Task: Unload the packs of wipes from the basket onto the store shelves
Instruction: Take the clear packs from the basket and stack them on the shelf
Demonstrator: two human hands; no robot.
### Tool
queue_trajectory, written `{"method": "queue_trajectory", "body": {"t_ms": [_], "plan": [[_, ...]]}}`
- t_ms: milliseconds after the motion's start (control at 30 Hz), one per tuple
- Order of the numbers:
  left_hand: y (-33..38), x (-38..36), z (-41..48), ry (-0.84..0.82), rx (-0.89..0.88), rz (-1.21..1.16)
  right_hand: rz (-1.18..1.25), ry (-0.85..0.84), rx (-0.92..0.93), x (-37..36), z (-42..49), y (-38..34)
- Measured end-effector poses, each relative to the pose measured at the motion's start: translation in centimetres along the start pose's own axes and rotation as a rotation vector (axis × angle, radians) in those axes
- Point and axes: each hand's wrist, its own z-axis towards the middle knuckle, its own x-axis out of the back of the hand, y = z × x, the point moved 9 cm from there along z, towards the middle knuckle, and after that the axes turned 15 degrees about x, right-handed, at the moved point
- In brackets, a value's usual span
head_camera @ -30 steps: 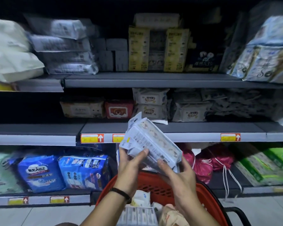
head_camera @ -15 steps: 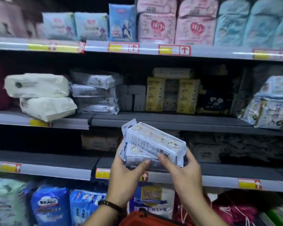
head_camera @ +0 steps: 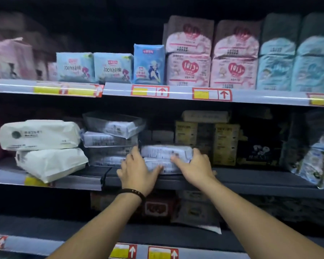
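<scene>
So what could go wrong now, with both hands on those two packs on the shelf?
The two packs of wipes lie one on the other near the front of the shelf; if the left hand and right hand let go here, the upper one might slide off. The left hand is right beside the neighbouring stack, whose top pack lies tilted; a nudge could tip it. The lower white pack overhangs the edge and could be knocked down.

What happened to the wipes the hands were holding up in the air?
The packs of wipes went up and forward onto the shelf, set down beside the grey stack. The left hand and right hand still hold their ends. The stack and the white packs stayed put.
</scene>
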Motion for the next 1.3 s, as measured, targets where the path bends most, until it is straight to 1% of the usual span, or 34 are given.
{"method": "queue_trajectory", "body": {"t_ms": [33, 67, 167, 233, 400, 567, 600, 667, 733, 767, 800, 867, 900, 933, 1000, 1033, 1100, 1133, 1200, 1233, 1300], "plan": [[-0.2, -0.3, 0.0, 0.024, -0.026, 0.047, -0.072, -0.040, -0.043, -0.3, -0.1, 0.3], [-0.1, -0.3, -0.2, 0.051, -0.057, 0.066, -0.078, -0.052, -0.065, -0.6, 0.1, 0.7], [0.4, -0.4, -0.4, 0.111, -0.187, 0.110, 0.042, -0.014, -0.018, -0.5, 0.7, 0.6], [0.5, -0.5, -0.4, 0.132, -0.246, 0.161, 0.074, -0.008, 0.004, -0.4, 0.8, 0.4], [1.2, -0.6, 0.0, 0.173, -0.228, 0.293, 0.042, -0.052, -0.014, -0.4, 1.7, -0.2], [1.6, -0.4, -0.3, 0.142, -0.205, 0.347, 0.030, -0.179, 0.006, 0.9, 0.3, -1.1], [1.4, -0.1, -0.5, 0.132, -0.204, 0.333, 0.020, -0.167, 0.029, 1.5, -0.3, -1.3], [1.2, 1.0, -1.8, 0.170, -0.242, 0.293, -0.021, -0.096, 0.116, 3.2, -2.2, -1.6], [0.7, 1.9, -4.8, 0.221, -0.334, 0.230, -0.039, -0.038, 0.222, 4.5, -5.6, -1.5], [0.3, 1.8, -6.8, 0.205, -0.399, 0.196, -0.038, -0.023, 0.282, 4.9, -7.7, -1.2], [-0.4, 1.1, -9.0, 0.139, -0.467, 0.166, -0.030, -0.020, 0.335, 5.0, -10.0, -0.7], [-2.9, -2.0, -13.7, -0.085, -0.551, 0.155, 0.007, -0.056, 0.372, 4.1, -15.0, 1.5], [-4.8, -4.4, -16.0, -0.218, -0.552, 0.180, 0.024, -0.110, 0.356, 2.8, -17.8, 3.3], [-7.2, -6.9, -18.3, -0.352, -0.516, 0.217, 0.034, -0.175, 0.318, 1.3, -20.7, 5.6], [-13.5, -12.3, -22.8, -0.606, -0.370, 0.351, 0.048, -0.320, 0.156, -2.4, -26.9, 11.6], [-17.2, -15.1, -25.2, -0.724, -0.303, 0.454, 0.049, -0.399, 0.058, -4.4, -30.2, 14.9], [-24.3, -19.7, -30.1, -0.959, -0.230, 0.722, -0.030, -0.637, -0.134, -8.3, -36.6, 20.7], [-27.1, -21.0, -31.8, -1.046, -0.216, 0.860, -0.091, -0.781, -0.186, -9.9, -39.1, 22.5], [-29.9, -21.9, -33.7, -1.125, -0.208, 0.985, -0.128, -1.023, -0.210, -12.3, -42.6, 23.4], [-30.6, -22.2, -34.3, -1.149, -0.218, 1.016, -0.125, -1.096, -0.204, -13.0, -43.6, 23.3], [-30.7, -22.3, -35.0, -1.178, -0.248, 1.075, -0.204, -1.233, -0.159, -13.7, -45.2, 23.2]]}}
